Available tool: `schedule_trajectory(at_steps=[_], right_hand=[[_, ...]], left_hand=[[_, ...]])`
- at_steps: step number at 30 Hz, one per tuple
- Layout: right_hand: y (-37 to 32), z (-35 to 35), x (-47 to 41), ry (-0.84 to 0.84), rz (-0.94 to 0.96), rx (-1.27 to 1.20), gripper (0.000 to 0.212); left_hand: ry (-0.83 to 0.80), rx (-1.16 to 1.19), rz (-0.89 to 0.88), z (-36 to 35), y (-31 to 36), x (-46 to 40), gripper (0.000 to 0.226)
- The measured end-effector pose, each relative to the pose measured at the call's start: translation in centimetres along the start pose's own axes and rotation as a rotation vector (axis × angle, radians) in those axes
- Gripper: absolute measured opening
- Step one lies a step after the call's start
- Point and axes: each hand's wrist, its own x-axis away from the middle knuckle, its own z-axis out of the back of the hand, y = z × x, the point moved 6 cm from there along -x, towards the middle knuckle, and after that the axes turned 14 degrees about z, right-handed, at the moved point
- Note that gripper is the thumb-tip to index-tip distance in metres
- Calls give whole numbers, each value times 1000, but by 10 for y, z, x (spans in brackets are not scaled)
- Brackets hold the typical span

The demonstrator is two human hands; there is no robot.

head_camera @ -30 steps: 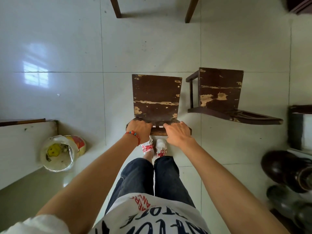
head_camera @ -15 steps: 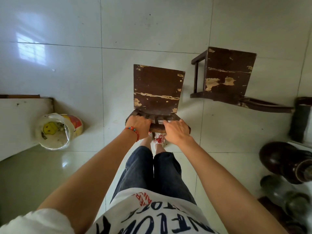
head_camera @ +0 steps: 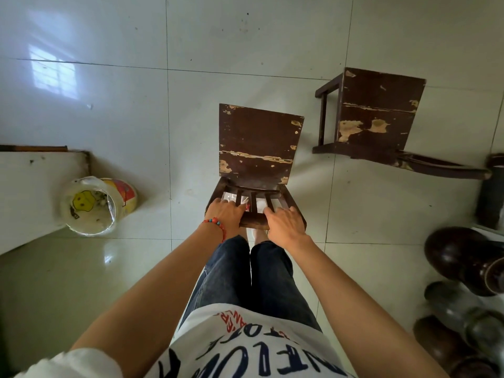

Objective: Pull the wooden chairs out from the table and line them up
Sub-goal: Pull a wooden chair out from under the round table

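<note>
- Gripping the near chair (head_camera: 259, 143) by its top rail, the left hand (head_camera: 225, 211) and right hand (head_camera: 285, 223) both curl their fingers over the wood — two hands on one chair.
- Two chairs in all: the second chair (head_camera: 379, 115) stands to the right and a little farther off, apart from the first, its back pointing right.
- Both seats are dark with worn, pale patches.
- One bead bracelet (head_camera: 215, 222) circles the left wrist.
- One bucket (head_camera: 95, 204) lies on its side at the left, beside a white ledge (head_camera: 30, 184).
- Several dark jars (head_camera: 461, 257) crowd the right edge — the count is unclear.
- White floor (head_camera: 109, 91) tiles under everything.
</note>
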Motion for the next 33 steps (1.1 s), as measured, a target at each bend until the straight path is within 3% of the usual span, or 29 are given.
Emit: schedule_trajectory(at_steps=[9,13,18,24,29,33], right_hand=[[5,0,0,-116,-14,-134,52],[9,23,6,-110,-63,-446,70],[9,96,24,340,-151,-707,48],[-4,195,72,876,-105,-1103,46],[-36,276,127,1112,59,-1153,44],[-69,326,164,1188,214,-1121,39]], left_hand=[[-83,118,-16,2,-5,-3,49],[-204,487,108,18,-17,1,57],[-62,1026,325,79,-45,25,50],[288,1737,379,176,-88,88,44],[543,1956,247,248,-112,162,43],[676,2020,146,288,-125,219,41]])
